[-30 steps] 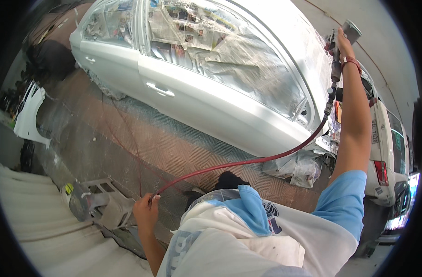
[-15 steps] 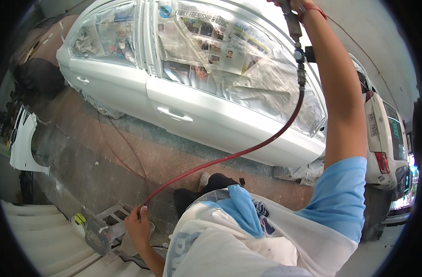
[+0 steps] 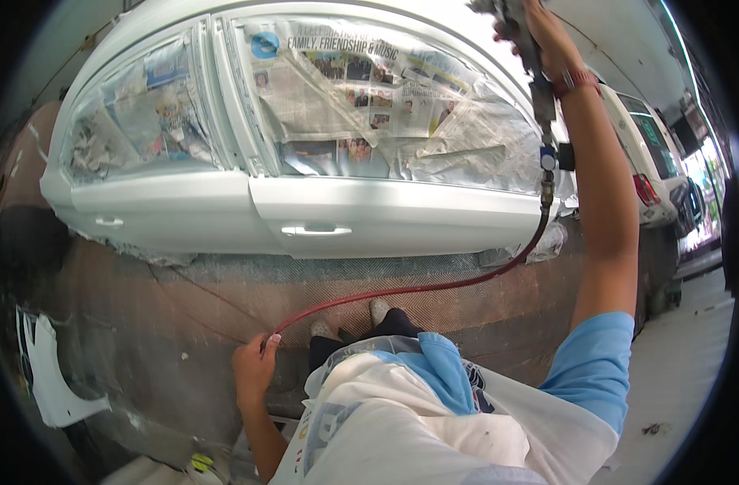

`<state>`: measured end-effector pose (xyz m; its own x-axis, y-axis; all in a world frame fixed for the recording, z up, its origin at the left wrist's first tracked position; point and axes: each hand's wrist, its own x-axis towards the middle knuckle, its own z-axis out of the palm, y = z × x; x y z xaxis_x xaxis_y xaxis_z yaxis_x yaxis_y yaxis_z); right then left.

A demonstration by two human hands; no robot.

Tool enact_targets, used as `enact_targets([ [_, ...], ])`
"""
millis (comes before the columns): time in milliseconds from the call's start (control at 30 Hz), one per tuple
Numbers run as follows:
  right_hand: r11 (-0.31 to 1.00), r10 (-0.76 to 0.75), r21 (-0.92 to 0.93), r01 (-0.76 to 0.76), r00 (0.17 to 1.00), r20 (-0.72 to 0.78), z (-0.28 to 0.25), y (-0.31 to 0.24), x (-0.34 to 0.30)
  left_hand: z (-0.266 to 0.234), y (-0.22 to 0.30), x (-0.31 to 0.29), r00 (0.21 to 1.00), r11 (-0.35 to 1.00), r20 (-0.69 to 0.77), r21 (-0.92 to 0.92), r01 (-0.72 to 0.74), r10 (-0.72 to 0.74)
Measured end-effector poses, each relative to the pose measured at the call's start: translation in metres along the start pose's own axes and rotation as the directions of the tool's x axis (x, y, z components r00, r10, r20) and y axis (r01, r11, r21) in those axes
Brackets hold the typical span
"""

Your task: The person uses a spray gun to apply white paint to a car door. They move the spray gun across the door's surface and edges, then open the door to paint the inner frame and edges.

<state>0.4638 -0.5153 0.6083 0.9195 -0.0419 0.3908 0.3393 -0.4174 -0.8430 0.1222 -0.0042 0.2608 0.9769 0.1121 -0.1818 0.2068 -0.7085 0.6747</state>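
Note:
My right hand is raised at the upper right, its fingers wrapped round a spray gun. The gun's upper part is cut off by the frame's edge. From its fitting a red air hose curves down and left across to my left hand, which grips the hose near waist height. Before me stands a white car body with two door handles showing. Newspaper and clear plastic sheeting cover its windows. The spray gun is above and to the right of the front window, apart from the doors.
A white fender panel stands at the left. Behind my right arm is another white car with a red tail light. The hose's slack trails over the floor at left. Crumpled plastic lies under the car's right end.
My view has swung, and the car now sits more level across it. The left hand has come up and slightly right with the hose. Both hands keep their hold.

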Motion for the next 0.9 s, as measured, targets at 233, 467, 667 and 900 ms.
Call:
enact_targets([
  [233, 0.886, 0.406, 0.025, -0.463, 0.748, -0.524, -0.112, 0.075, -0.064, -0.043, -0.028, 0.059, 0.982, 0.99, 0.146, 0.046, -0.13, 0.122],
  [467, 0.889, 0.336, -0.026, -0.457, 0.69, -0.641, -0.064, 0.093, -0.106, -0.041, -0.046, 0.071, 0.972, 0.986, 0.179, 0.033, -0.162, 0.154],
  [667, 0.977, 0.176, -0.026, -0.214, 0.862, -0.476, 0.051, 0.047, -0.072, -0.032, -0.058, 0.07, 0.982, 0.992, 0.176, 0.091, -0.085, 0.068],
  [900, 0.985, 0.005, 0.172, 0.034, 0.976, -0.22, 0.094, 0.02, -0.052, -0.018, -0.066, 0.065, 0.992, 0.994, 0.104, 0.081, -0.075, 0.067],
])
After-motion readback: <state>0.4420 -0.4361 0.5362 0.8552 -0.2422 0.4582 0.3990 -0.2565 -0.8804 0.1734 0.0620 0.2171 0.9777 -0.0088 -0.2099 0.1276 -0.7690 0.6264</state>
